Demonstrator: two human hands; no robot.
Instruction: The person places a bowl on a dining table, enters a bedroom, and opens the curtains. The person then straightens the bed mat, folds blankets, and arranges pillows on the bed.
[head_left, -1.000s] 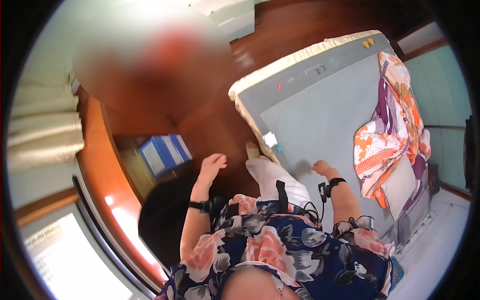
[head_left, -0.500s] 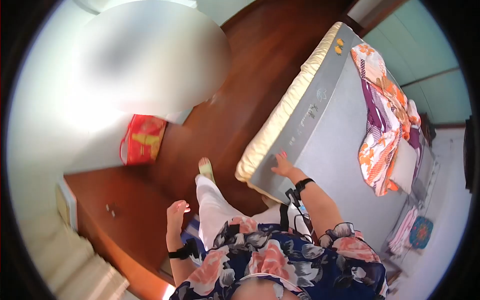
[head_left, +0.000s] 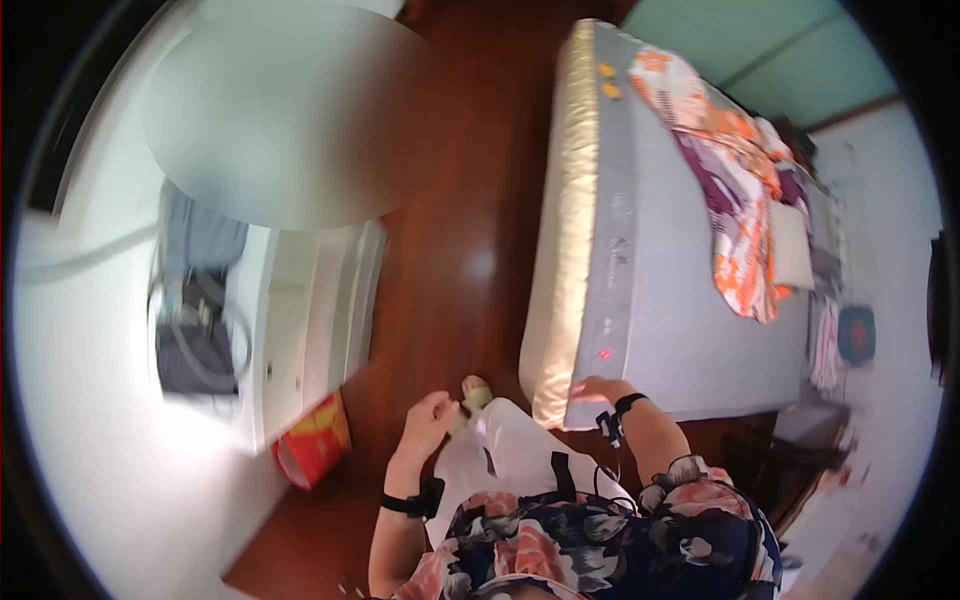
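My left hand [head_left: 428, 422] hangs beside my left leg, its fingers loosely half curled, and I see nothing in it. My right hand [head_left: 600, 388] is at the near corner of the bare mattress [head_left: 690, 340]. Its fingers are stretched out and hold nothing; whether they touch the mattress I cannot tell. The mattress has a grey top and a shiny cream side [head_left: 560, 260]. Crumpled on its far half lies an orange, white and purple quilt [head_left: 735, 200]. A pale pillow [head_left: 790, 245] rests against the quilt.
A white cabinet [head_left: 262, 320] stands on the left, with dark bags and a hose on it. Below it is a red bag [head_left: 312, 440]. Dark wooden floor [head_left: 470, 250] runs between cabinet and bed. A dark chair [head_left: 800, 455] stands by the bed's right end.
My view has turned and moved forward: more of the cabinet shows on the left, and the bed appears more upright. My right hand is now nearer the mattress corner; my left hand has risen slightly.
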